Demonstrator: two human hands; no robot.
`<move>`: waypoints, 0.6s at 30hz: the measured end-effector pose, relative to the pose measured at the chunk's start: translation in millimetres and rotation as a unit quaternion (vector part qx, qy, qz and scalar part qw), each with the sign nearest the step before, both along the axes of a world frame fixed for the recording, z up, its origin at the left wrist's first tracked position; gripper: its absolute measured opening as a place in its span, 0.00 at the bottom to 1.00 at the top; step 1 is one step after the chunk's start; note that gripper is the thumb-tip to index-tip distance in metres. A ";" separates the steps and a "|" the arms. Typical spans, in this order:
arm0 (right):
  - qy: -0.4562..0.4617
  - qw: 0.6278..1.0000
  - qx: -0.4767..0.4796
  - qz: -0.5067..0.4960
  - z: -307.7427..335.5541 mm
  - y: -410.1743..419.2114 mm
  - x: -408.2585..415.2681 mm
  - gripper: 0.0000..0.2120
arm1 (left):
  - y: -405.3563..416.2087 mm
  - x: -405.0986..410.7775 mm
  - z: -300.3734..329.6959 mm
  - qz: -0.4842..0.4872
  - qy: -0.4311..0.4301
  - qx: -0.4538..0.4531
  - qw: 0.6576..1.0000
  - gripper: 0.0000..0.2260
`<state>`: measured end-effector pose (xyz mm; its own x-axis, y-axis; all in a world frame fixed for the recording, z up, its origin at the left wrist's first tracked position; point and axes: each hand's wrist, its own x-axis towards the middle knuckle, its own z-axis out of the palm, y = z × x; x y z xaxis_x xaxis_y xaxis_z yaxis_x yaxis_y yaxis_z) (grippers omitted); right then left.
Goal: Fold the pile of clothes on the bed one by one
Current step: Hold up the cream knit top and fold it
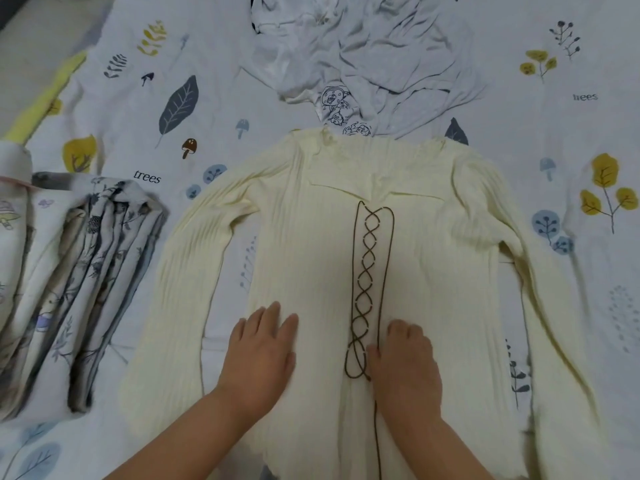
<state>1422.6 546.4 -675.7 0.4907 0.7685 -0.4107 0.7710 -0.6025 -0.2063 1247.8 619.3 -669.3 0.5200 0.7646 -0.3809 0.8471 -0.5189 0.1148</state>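
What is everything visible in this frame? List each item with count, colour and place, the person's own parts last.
ribbed top: 1, cream, spread flat at centre, sleeves out to both sides
lacing cord: 1, dark brown, criss-crossed down the top's front
unfolded pile: 1 heap, pale grey and white, beyond the top's neckline
folded stack: 1, white with grey floral print, left of the top
bedsheet: 1, white with leaf, tree and mushroom prints, under everything
left hand: 1, flat on the top, left of the lacing
right hand: 1, on the top at the lacing's lower end
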 end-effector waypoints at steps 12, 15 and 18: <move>0.180 0.920 0.278 -0.210 45.6 95.8 53.0 0.04 | 57.9 -36.1 10.9 0.127 -0.123 0.098 0.979 0.14; 0.173 0.954 0.166 -0.182 32.9 113.5 58.0 0.13 | 77.4 -49.3 5.8 0.210 -0.103 0.114 0.966 0.16; 0.153 0.975 0.047 -0.152 22.1 114.6 47.8 0.26 | 94.4 -62.4 -2.9 0.304 -0.080 0.100 0.944 0.23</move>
<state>1470.3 661.0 -653.6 0.5664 0.6481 -0.5091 0.4534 -0.7609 -0.4642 1185.3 713.6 -672.2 -0.0003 0.9885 -0.1515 0.9755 0.0335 0.2172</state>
